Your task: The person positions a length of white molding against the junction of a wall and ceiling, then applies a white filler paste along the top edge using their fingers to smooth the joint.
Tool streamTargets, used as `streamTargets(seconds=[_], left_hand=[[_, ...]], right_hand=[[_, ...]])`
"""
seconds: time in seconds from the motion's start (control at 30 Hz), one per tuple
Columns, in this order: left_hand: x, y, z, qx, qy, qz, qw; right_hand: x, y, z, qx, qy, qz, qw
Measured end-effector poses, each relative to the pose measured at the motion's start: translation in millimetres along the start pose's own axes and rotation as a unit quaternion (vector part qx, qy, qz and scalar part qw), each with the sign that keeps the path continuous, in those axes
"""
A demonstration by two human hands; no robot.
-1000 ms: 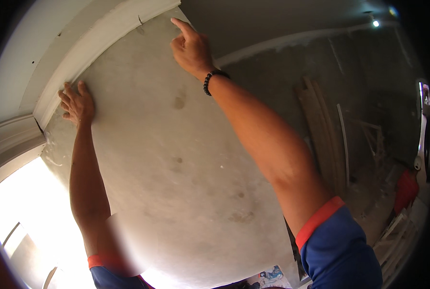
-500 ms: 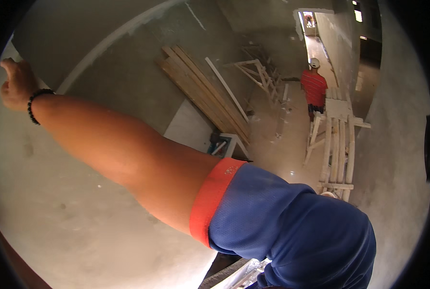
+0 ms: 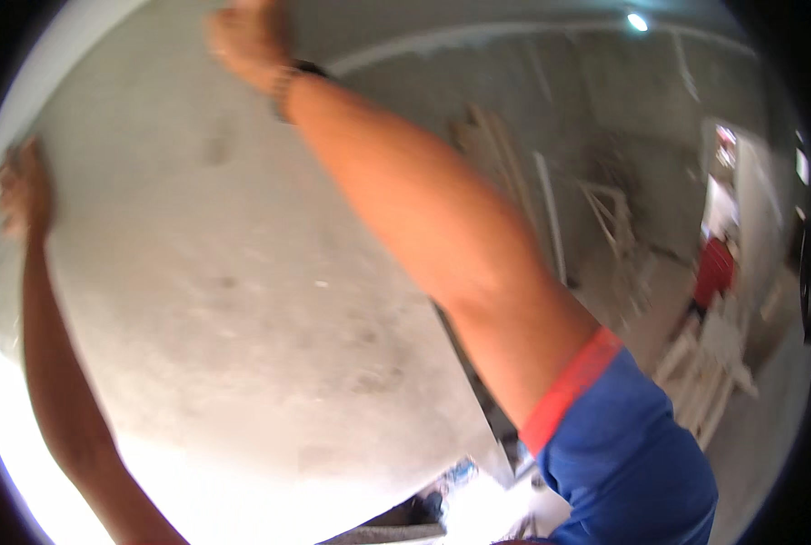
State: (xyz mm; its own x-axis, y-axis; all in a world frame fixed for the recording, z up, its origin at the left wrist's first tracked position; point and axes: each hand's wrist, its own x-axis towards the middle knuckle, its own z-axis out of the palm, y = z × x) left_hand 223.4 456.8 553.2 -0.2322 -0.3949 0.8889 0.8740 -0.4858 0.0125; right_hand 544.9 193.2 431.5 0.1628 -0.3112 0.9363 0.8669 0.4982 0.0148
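A large pale grey flat board (image 3: 242,282) fills the left and middle of the view, with a straight edge and corner showing at lower right. My left hand (image 3: 25,193) rests against its far left side, fingers apart and somewhat blurred. My right hand (image 3: 249,44) is raised at the top of the board, wearing a dark beaded bracelet (image 3: 287,89). Motion smears its fingers and the frame's upper edge cuts them, so its grip is unclear. My right arm, in a blue sleeve with a red cuff, crosses in front of the board.
Wooden planks (image 3: 496,150) and a white strip (image 3: 551,218) lean at the grey wall. A wooden trestle (image 3: 610,213) stands farther back. To the right, a person in red (image 3: 714,271) is near a rough timber platform (image 3: 710,363). A lamp (image 3: 637,21) shines overhead.
The view has swung left, so the room has shifted right. My right hand now appears nearer the top middle, and my left hand and forearm have come into view.
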Motion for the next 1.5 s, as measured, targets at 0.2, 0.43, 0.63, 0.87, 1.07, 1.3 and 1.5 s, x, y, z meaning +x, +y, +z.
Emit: streamTargets(seconds=[0.2,0.43,0.63,0.87,1.07,1.3,1.5], left_hand=[[16,74,-87,0.050,-0.079,-0.069,0.993],[10,84,-99,0.031,-0.117,-0.085,0.989],[9,83,-97,0.028,-0.130,-0.084,0.987],[10,81,-95,0.038,-0.138,-0.091,0.986],[11,82,-95,0.045,-0.143,-0.092,0.985],[10,87,-100,0.039,-0.144,-0.100,0.984],[10,87,-106,0.035,-0.154,-0.100,0.982]], right_hand=[[14,20,10,0.114,0.068,-0.012,0.991],[7,13,8,0.122,0.049,0.041,0.990],[2,13,4,0.110,0.057,0.010,0.992],[2,9,2,0.111,0.067,0.007,0.992],[2,11,1,0.102,0.061,-0.017,0.993],[4,16,8,0.149,0.067,-0.010,0.987],[5,19,12,0.117,0.065,-0.017,0.991]])
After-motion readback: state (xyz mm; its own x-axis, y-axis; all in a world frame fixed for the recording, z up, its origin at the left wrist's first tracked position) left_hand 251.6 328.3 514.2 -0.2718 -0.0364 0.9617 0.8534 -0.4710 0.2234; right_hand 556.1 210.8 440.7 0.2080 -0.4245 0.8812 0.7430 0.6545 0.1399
